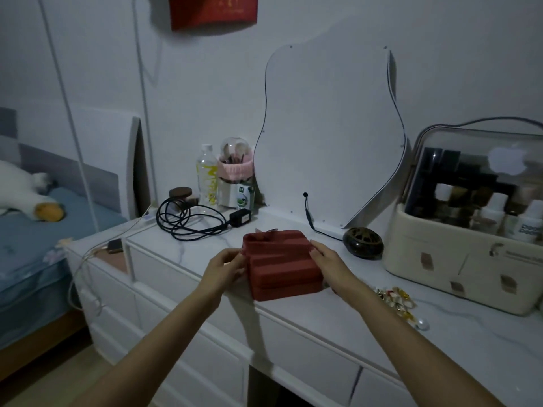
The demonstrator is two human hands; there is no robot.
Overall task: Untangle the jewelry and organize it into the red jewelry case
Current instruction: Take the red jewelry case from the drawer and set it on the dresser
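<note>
Red jewelry case (280, 264) sits near the front edge of the white surface (338, 312). My left hand (226, 267) and right hand (326, 264) each grip a side. Tangled jewelry (396, 301) lies just right. I'd open it level, clear of the edge.

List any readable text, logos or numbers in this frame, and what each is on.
None can be read.
Red wall hanging: gold characters, blurred.
Water bottle: yellow lettering, illegible.
Carton: print too small.
Cosmetics box: white apple-shaped sticker, no words; drawer lettering blurred.
</note>
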